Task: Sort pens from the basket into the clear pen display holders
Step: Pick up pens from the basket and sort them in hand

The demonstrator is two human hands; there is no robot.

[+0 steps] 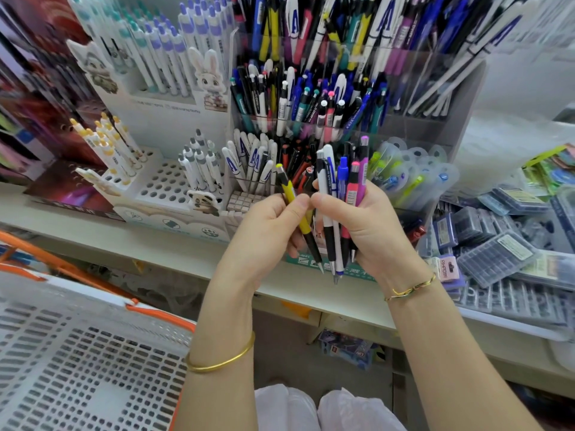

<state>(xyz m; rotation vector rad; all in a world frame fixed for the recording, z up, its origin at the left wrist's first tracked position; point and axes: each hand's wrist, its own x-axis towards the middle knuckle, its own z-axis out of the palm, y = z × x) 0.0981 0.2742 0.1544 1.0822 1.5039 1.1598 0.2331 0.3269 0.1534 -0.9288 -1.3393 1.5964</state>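
My left hand (267, 228) pinches a yellow and black pen (291, 194), tip pointing down, just left of the bunch. My right hand (370, 225) grips a bunch of pens (343, 178) upright: white, blue, pink and magenta ones. Both hands are in front of the tiered clear pen display holder (413, 119), whose compartments are packed with pens. The white basket (77, 362) with orange handles sits at the lower left; its visible part shows no pens.
White cardboard pen stands (161, 181) with animal figures stand to the left on the shelf (155, 244). Packs of refills and clear boxes (497, 244) are piled at the right. A lower shelf with goods lies beneath.
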